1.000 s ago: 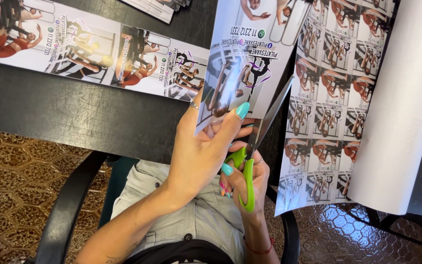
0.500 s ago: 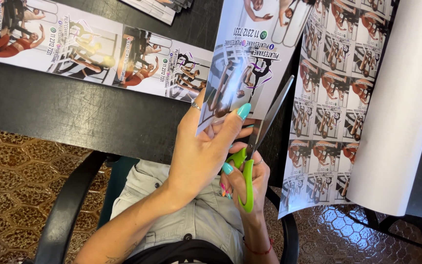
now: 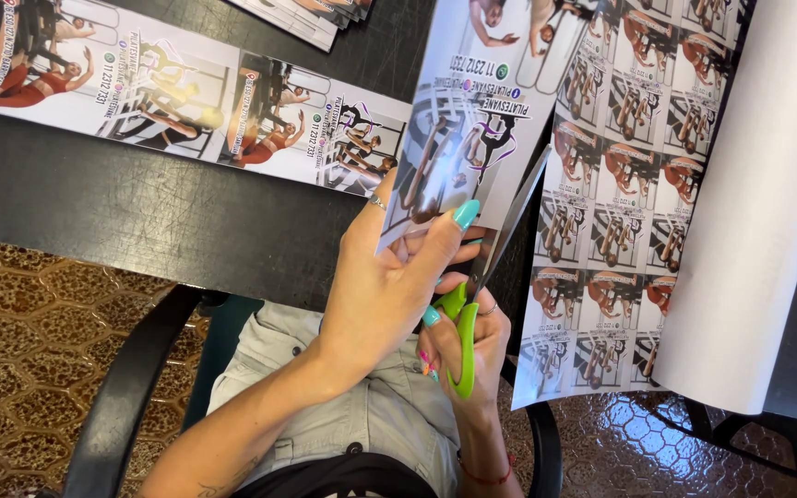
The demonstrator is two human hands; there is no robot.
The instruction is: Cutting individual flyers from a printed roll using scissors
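Note:
My left hand (image 3: 389,277) pinches the near end of a printed paper strip (image 3: 472,101) that rises from the table edge. My right hand (image 3: 468,346) grips green-handled scissors (image 3: 481,295). Their grey blades point up and away, running along the strip's right edge. To the right hangs a larger printed sheet (image 3: 620,203) covered in small repeated pictures, curling off a white roll (image 3: 758,203). The scissor blades lie between the strip and that sheet.
A long cut printed strip (image 3: 168,101) lies flat on the dark table (image 3: 122,221). A stack of cut strips (image 3: 311,18) sits at the far edge. Black chair arms (image 3: 131,397) flank my lap above a brown patterned floor (image 3: 11,369).
The scissors and both hands have hardly shifted; the blades stay along the strip's right edge. The view has drifted slightly.

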